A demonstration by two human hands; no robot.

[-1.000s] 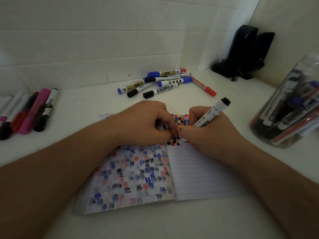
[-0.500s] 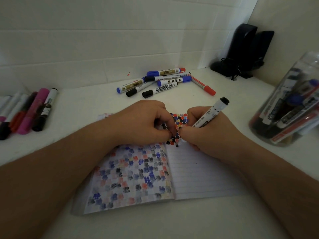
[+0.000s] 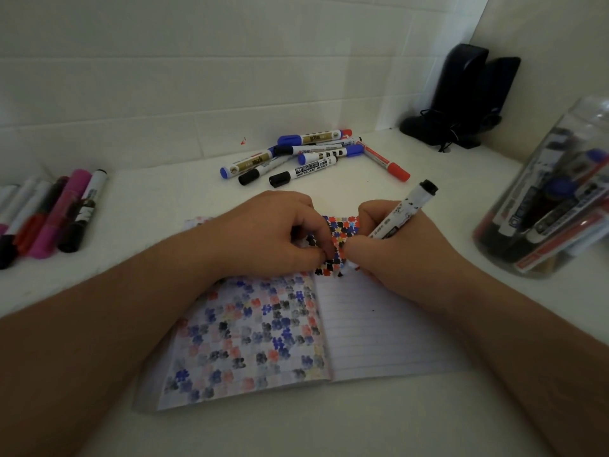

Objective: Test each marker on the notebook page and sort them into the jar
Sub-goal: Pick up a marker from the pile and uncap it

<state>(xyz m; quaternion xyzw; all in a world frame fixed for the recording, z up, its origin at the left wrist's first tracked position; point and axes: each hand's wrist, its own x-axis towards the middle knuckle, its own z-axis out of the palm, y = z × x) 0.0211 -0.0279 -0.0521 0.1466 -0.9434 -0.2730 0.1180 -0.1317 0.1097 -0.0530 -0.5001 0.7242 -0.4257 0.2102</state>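
Observation:
An open notebook (image 3: 379, 328) lies in front of me, its left page full of coloured blotches and its right page lined. My right hand (image 3: 402, 249) grips a white marker (image 3: 403, 211) with a black end, tip down at the page's top edge. My left hand (image 3: 273, 235) has its fingers curled and pinches a blotch-covered page (image 3: 342, 225) beside the marker tip. A clear jar (image 3: 553, 199) holding several markers leans at the right. A pile of markers (image 3: 313, 158) lies behind the notebook.
A row of markers (image 3: 49, 212), one of them pink, lies at the left edge of the white table. Two black speakers (image 3: 461, 97) with cables stand in the back right corner. White tiled walls close off the back and right.
Almost nothing has moved. Both hands stay at the top of the notebook, with the marker held at the same slant.

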